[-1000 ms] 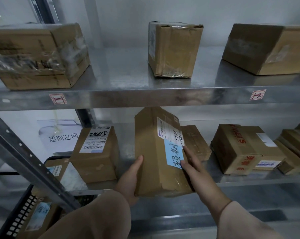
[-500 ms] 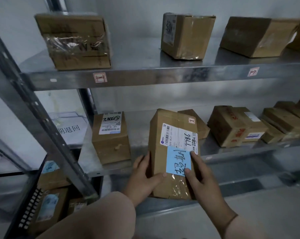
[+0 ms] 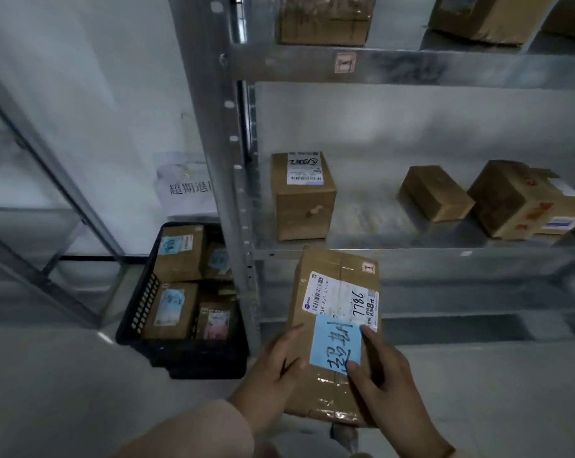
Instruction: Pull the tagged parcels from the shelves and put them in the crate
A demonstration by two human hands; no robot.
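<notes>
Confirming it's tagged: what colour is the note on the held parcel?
Light blue note, dark handwriting; head view.
</notes>
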